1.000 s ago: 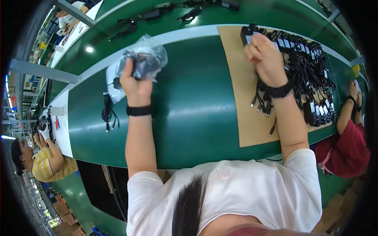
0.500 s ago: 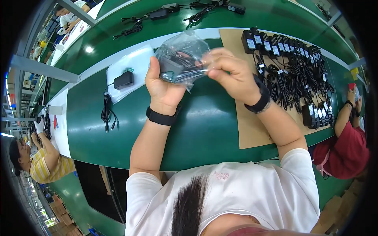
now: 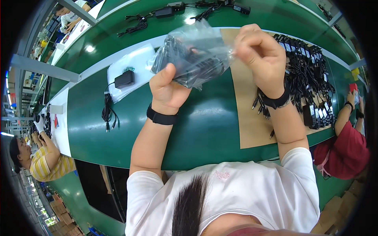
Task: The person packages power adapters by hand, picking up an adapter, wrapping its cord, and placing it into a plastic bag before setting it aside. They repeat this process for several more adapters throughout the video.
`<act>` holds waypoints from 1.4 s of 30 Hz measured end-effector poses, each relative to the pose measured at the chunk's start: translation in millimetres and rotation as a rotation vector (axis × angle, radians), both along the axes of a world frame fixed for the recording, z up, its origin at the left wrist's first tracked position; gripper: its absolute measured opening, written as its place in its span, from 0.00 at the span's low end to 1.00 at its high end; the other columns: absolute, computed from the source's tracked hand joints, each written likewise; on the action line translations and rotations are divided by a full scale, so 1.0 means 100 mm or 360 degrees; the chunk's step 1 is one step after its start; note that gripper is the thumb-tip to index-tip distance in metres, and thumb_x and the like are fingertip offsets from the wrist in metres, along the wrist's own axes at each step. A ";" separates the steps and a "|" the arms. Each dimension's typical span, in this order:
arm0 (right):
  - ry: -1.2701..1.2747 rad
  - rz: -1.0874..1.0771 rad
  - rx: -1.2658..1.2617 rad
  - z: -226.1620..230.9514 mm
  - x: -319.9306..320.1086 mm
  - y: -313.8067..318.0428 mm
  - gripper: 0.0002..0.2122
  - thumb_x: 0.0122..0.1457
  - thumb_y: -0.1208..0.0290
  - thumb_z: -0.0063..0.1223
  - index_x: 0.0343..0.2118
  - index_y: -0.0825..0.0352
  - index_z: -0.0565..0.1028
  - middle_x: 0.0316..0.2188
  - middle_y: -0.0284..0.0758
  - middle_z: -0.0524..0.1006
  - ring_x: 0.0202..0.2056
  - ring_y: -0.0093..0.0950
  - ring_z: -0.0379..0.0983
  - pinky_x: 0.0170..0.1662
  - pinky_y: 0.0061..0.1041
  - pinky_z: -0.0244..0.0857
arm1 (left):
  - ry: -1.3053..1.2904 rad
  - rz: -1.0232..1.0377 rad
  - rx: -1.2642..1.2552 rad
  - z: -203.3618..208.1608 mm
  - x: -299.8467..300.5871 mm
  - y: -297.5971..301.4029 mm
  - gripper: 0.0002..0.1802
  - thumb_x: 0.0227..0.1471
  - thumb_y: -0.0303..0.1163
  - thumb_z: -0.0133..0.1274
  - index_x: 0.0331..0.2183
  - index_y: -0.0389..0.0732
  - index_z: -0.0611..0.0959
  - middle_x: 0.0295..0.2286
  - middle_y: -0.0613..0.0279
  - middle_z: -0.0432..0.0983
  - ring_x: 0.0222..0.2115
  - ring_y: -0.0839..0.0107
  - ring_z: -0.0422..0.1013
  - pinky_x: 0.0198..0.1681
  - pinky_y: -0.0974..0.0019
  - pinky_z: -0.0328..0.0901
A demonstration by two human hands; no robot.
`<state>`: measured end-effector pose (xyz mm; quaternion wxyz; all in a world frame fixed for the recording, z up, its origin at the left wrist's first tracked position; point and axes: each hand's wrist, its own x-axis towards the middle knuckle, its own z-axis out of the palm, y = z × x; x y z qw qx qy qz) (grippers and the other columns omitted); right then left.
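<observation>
A clear plastic bag [image 3: 197, 59] with a black power adapter and its cable inside is held up over the green bench. My left hand [image 3: 168, 91] grips the bag's lower left, thumb up in front of it; its other fingers are mostly hidden behind. At the bag's right edge, my right hand [image 3: 260, 57] pinches the film between thumb and fingers. Left of my hands, another black adapter [image 3: 124, 79] lies on a stack of clear bags [image 3: 138, 63], its bundled cable [image 3: 106, 108] hanging onto the bench.
Many black adapters with cables [image 3: 303, 67] lie in rows on brown cardboard [image 3: 252, 131] at the right, partly behind my right arm. More adapters [image 3: 165, 11] lie along the far side. Co-workers sit left [image 3: 43, 157] and right [image 3: 342, 145]. A metal frame bar [image 3: 43, 67] stands at the left.
My right hand has moved right and up, drawing the bag's edge out sideways. The bag is now stretched wider between my hands. My left hand has barely shifted.
</observation>
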<state>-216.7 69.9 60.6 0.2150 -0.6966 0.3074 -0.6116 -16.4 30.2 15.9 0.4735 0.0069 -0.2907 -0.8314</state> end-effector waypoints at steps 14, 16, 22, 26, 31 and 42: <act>-0.0708 0.0417 0.1088 -0.42 0.36 -0.06 0.17 0.56 0.63 0.49 0.44 0.70 0.69 0.47 0.36 0.67 0.47 0.26 0.64 0.49 0.25 0.57 | -0.0559 0.0332 -0.0173 -0.14 -0.19 0.09 0.29 0.40 0.32 0.60 0.46 0.40 0.68 0.43 0.64 0.68 0.46 0.69 0.63 0.51 0.66 0.54; -0.0512 0.0103 0.0959 -0.40 0.35 -0.08 0.14 0.57 0.65 0.46 0.38 0.71 0.74 0.45 0.35 0.70 0.44 0.25 0.66 0.48 0.24 0.58 | -0.0552 0.0247 -0.0042 -0.20 -0.18 0.07 0.29 0.41 0.31 0.59 0.46 0.40 0.68 0.42 0.64 0.69 0.45 0.70 0.63 0.51 0.67 0.53; -0.0484 0.0249 0.0892 -0.37 0.21 -0.20 0.12 0.57 0.68 0.45 0.34 0.71 0.76 0.32 0.35 0.76 0.36 0.22 0.70 0.42 0.19 0.61 | -0.0786 0.0368 -0.0049 -0.22 -0.20 0.11 0.27 0.41 0.25 0.58 0.46 0.41 0.69 0.39 0.64 0.69 0.41 0.72 0.66 0.45 0.67 0.62; -0.0057 0.0157 0.0721 -0.45 0.25 -0.23 0.10 0.54 0.71 0.49 0.36 0.70 0.76 0.32 0.34 0.76 0.34 0.20 0.70 0.40 0.18 0.62 | -0.0816 0.0459 0.0140 -0.23 -0.21 0.11 0.24 0.43 0.22 0.56 0.44 0.39 0.69 0.36 0.63 0.71 0.34 0.71 0.70 0.38 0.68 0.68; -0.0181 0.0098 0.0742 -0.48 0.25 -0.17 0.09 0.51 0.76 0.50 0.35 0.72 0.76 0.32 0.35 0.76 0.33 0.20 0.70 0.38 0.18 0.63 | -0.0837 0.0452 0.0123 -0.16 -0.20 0.11 0.24 0.41 0.24 0.58 0.43 0.38 0.69 0.35 0.64 0.71 0.34 0.72 0.70 0.37 0.68 0.68; 0.0039 -0.0331 0.0483 -0.44 0.38 -0.34 0.07 0.53 0.78 0.45 0.32 0.72 0.73 0.27 0.33 0.76 0.30 0.18 0.70 0.34 0.16 0.63 | -0.1913 0.1936 -0.1825 -0.02 -0.25 -0.05 0.08 0.45 0.29 0.54 0.21 0.34 0.74 0.18 0.57 0.67 0.24 0.58 0.64 0.28 0.62 0.61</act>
